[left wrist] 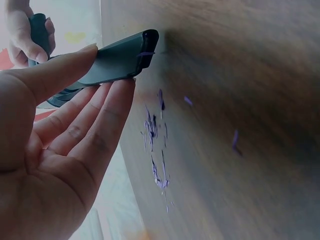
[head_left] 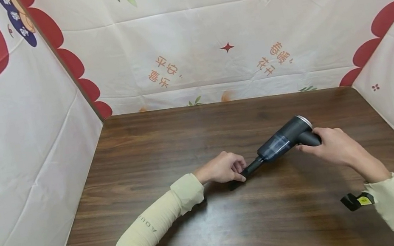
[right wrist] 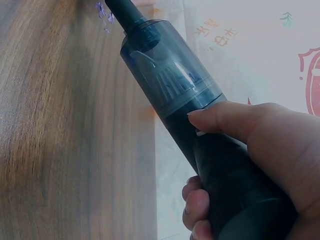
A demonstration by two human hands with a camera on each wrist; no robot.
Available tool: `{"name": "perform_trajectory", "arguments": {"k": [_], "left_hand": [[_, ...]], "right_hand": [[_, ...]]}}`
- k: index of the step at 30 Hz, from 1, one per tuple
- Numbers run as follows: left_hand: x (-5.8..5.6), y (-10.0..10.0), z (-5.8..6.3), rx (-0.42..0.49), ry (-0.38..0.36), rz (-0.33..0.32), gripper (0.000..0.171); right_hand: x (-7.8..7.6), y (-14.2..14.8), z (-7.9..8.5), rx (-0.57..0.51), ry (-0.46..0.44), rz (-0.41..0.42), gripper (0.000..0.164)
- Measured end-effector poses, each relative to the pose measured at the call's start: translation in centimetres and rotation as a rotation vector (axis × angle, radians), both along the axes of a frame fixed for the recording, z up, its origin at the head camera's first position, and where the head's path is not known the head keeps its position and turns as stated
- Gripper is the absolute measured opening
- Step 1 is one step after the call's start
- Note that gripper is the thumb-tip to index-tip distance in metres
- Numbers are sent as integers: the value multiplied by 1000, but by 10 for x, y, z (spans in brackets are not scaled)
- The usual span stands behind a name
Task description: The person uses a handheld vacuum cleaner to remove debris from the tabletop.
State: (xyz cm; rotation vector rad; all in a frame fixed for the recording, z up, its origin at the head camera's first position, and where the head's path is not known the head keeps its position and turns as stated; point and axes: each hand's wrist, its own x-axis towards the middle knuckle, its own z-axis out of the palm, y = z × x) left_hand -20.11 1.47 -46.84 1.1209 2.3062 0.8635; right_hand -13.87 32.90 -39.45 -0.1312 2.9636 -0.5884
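Observation:
A black handheld vacuum cleaner (head_left: 277,143) with a see-through dust cup (right wrist: 167,70) slants over the wooden table. Its handle is gripped by my right hand (head_left: 340,146), the thumb lying along the body in the right wrist view. At the other end, my left hand (head_left: 224,167) holds the flat nozzle (left wrist: 115,61) between thumb and fingers. One purple strip clings to the nozzle's mouth. Thin purple scraps (left wrist: 161,181) lie scattered on the tabletop beside the nozzle in the left wrist view.
The brown wooden table (head_left: 129,159) is enclosed at the back and sides by white printed cloth (head_left: 187,34). Near my right cuff hangs a small black piece with a yellow label (head_left: 364,200).

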Motion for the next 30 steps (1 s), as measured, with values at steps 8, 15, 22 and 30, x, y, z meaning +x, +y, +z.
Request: {"name": "perform_trajectory", "arguments": {"k": [8,15,22,30], "left_hand": [[-2,-1,1,-2,5,15,26],[-4,-10,2,-20,-7,39,25],[-7,-18,0,-25,-4,43,25],[-9,-25,0,-16,-3,50,27]], "right_hand": [[-5,-1,0,5,11,3,57],[-12,-7,-3,-9,4,9,61],[-16,-13,-7,-16,-2,13,62],[-18,-20,-9,-8,-1,17,64]]}}
